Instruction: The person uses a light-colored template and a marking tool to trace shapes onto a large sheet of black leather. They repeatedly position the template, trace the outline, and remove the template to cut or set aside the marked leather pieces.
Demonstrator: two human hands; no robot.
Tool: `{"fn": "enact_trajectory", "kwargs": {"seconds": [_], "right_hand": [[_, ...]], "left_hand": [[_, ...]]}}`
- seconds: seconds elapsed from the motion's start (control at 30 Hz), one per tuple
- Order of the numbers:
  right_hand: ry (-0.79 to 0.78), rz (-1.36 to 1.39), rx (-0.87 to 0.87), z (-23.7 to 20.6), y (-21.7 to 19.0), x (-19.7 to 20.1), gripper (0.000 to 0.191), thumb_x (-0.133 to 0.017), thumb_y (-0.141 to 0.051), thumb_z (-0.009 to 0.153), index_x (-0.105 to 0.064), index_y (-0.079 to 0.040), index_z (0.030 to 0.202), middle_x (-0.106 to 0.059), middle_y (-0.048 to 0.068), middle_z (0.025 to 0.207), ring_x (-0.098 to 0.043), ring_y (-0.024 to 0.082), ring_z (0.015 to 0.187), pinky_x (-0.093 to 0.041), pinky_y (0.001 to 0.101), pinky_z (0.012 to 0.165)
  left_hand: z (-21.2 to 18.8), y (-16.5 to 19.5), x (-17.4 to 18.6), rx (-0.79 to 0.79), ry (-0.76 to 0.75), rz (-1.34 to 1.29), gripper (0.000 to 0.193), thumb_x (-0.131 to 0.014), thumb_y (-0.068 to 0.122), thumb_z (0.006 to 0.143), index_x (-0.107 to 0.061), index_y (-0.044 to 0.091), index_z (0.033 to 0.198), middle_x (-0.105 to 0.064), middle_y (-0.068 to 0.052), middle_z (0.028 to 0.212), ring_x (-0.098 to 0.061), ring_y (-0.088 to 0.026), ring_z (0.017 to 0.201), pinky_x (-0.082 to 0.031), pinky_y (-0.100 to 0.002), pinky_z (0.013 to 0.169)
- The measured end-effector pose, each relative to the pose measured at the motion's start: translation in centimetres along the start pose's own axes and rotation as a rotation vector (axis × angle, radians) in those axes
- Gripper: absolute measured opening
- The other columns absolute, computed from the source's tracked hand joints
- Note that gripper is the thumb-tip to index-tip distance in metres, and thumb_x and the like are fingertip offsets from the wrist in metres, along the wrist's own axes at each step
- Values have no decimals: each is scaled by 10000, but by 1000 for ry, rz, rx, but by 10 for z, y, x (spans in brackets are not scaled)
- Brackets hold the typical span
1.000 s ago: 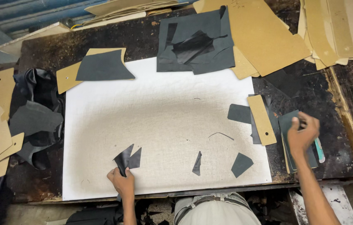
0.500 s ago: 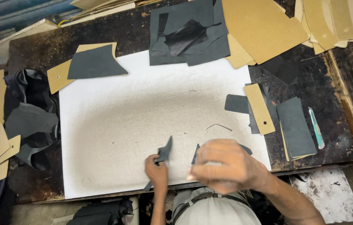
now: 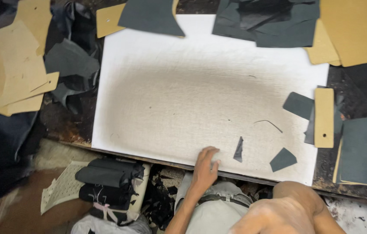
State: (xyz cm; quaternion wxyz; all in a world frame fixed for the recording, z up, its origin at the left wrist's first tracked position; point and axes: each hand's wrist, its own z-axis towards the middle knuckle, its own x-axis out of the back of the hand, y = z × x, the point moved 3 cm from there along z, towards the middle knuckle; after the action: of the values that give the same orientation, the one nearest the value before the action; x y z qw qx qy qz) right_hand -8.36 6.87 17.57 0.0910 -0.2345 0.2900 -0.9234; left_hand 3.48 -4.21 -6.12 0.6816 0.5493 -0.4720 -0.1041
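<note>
Resting my left hand (image 3: 205,167) flat and empty on the white board's (image 3: 170,95) near edge, beside a dark scrap (image 3: 238,149); my right hand's grip is out of view.

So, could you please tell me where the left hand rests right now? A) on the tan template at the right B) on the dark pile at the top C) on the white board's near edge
C: the left hand lies flat and empty on the white board at its near edge, beside a small dark scrap.
</note>
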Motion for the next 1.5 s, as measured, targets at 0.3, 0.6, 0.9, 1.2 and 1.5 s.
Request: {"fn": "enact_trajectory", "kwargs": {"seconds": [0.3, 0.6, 0.9, 1.2, 1.5], "right_hand": [[-99, 176, -137, 62, 63, -54, 179, -650, -162, 958, -670, -1, 1034, -690, 92, 889, -705, 191, 777, -591, 308, 715], [62, 111, -589, 132, 141, -102, 239, -668, -180, 954, -673, -9, 1121, -701, 87, 953, -715, 186, 831, -585, 305, 756], [-402, -324, -835, 197, 288, -183, 655, -679, -206, 825, -597, -190, 1475, -660, 0, 971, -671, 170, 941, -556, 334, 821], [-20, -325, -1625, 104, 320, -220, 434, -672, -218, 877, -695, -180, 1309, -754, 43, 1007, -739, 211, 1008, -544, 362, 941], [-127, -509, -1550, 147, 306, -201, 473, -676, -208, 879, -661, -221, 1352, -691, 47, 1008, -693, 229, 876, -561, 353, 783]], "left_hand": [[-19, -78, 42, -12, -307, -144, 422, -656, 185, 975, -602, 27, 1362, -622, -180, 1394, -579, -326, 1286, -453, -433, 1086], [-11, -157, 185, 142, -101, -288, 358, -591, 124, 1003, -610, 57, 1354, -634, -145, 1351, -624, -286, 1236, -506, -395, 1084], [-78, -339, 495, 546, 852, 567, 711, -773, 260, 870, -471, 117, 1497, -259, -194, 1640, -235, -389, 1530, -218, -607, 1227], [-97, -414, 633, 447, 918, 834, 437, -678, 127, 926, -639, 41, 1353, -602, -189, 1416, -540, -368, 1331, -386, -508, 1117], [-151, -338, 799, 341, 1432, 627, 294, -540, 265, 1116, -661, -1, 1086, -715, -133, 962, -734, -248, 882, -563, -421, 786]]}}
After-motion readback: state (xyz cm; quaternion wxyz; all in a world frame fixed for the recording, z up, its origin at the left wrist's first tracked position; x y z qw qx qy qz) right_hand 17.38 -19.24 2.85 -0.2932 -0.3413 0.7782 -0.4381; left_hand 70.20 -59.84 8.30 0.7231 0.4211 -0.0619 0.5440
